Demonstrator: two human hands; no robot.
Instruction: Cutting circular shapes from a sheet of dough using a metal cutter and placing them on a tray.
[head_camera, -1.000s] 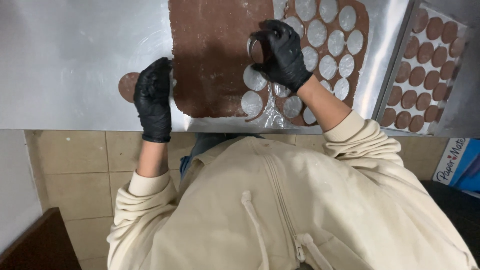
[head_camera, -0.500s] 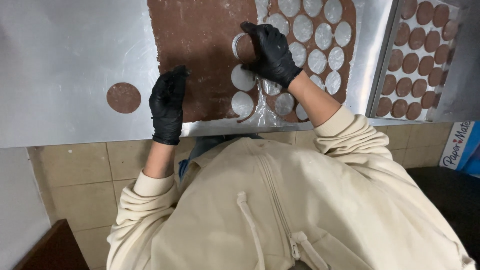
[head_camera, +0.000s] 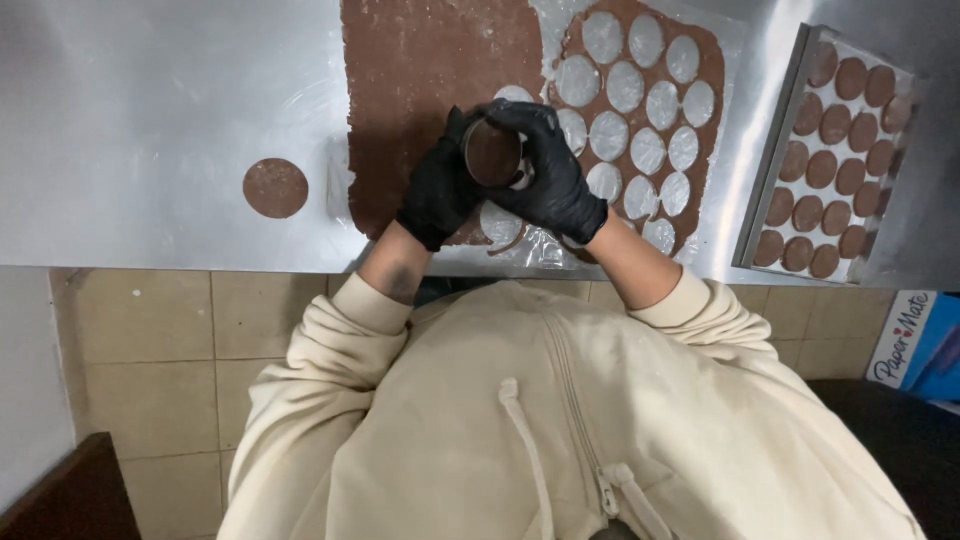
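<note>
We cupped the round cutter (head_camera: 492, 153) over the brown dough sheet (head_camera: 430, 70) on the steel desk (head_camera: 150, 120), fingers of left hand (head_camera: 437, 195) and right hand (head_camera: 545, 170) pinching its rim; freeing the disc probably came next.

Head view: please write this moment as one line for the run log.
left hand and right hand: both on round cutter | cutter: over brown dough | cut disc: alone on counter | tray: discs, right
</note>
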